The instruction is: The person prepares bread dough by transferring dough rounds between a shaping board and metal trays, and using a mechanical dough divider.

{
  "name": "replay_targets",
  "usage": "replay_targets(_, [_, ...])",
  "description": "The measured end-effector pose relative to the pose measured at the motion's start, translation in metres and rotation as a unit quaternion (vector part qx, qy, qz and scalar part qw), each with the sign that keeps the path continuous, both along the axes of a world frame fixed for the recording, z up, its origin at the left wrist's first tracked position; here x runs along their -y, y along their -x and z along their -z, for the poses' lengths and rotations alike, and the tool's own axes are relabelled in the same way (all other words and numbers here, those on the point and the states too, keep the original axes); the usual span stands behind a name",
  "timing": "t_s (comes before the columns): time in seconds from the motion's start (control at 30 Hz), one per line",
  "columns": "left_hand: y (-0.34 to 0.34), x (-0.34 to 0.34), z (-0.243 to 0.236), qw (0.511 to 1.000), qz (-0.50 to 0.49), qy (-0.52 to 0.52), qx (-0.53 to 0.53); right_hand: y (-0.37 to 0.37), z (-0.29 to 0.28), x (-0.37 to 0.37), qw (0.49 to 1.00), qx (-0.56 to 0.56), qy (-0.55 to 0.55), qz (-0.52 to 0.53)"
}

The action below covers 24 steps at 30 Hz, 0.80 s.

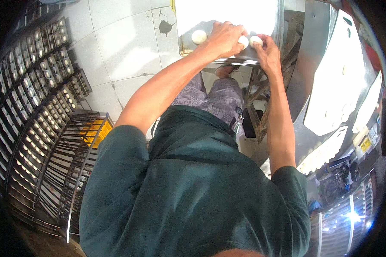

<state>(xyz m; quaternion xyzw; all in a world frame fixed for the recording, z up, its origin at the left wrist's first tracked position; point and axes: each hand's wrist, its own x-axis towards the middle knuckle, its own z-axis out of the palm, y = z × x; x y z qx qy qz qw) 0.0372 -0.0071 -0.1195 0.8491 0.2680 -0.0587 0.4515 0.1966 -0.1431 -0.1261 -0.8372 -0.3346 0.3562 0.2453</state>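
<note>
Both of my hands work at the near edge of a brightly lit, pale work surface (227,12). My left hand (225,37) is closed, its fingers bent over a round, pale dough ball (243,41) that shows at its right side. Just right of it, my right hand (268,51) pinches a second dough ball (256,41) between thumb and fingers. A third dough ball (199,37) rests on the surface, left of my left hand and apart from it. Glare washes out much of the surface.
On my left stands a dark metal rack (73,150) with trays (47,64) holding many pale round pieces. A yellow crate (98,132) is behind its bars. Large white boards (336,81) lie on a metal table (308,55) to my right. The tiled floor has a broken patch (165,27).
</note>
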Motion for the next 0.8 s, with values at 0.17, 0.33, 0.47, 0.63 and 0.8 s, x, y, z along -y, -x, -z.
replay_targets(0.17, [-0.005, 0.005, 0.034, 0.985, 0.011, -0.147, 0.089, -0.001, 0.024, 0.004, 0.96, 0.235, -0.111, -0.106])
replay_targets(0.33, [0.019, 0.041, 0.022, 0.954, 0.097, -0.271, 0.086, 0.034, 0.017, 0.026, 0.917, 0.306, -0.047, -0.252])
replay_targets(0.47, [0.031, 0.051, 0.028, 0.965, 0.136, -0.221, 0.042, 0.035, 0.03, 0.045, 0.927, 0.265, -0.045, -0.26])
replay_targets(0.63, [0.021, 0.053, 0.028, 0.965, 0.147, -0.217, -0.013, 0.033, 0.019, 0.036, 0.935, 0.219, 0.026, -0.279])
replay_targets(0.8, [0.014, 0.058, -0.001, 0.963, 0.135, -0.233, -0.025, 0.022, -0.051, 0.05, 0.974, 0.107, -0.128, -0.15])
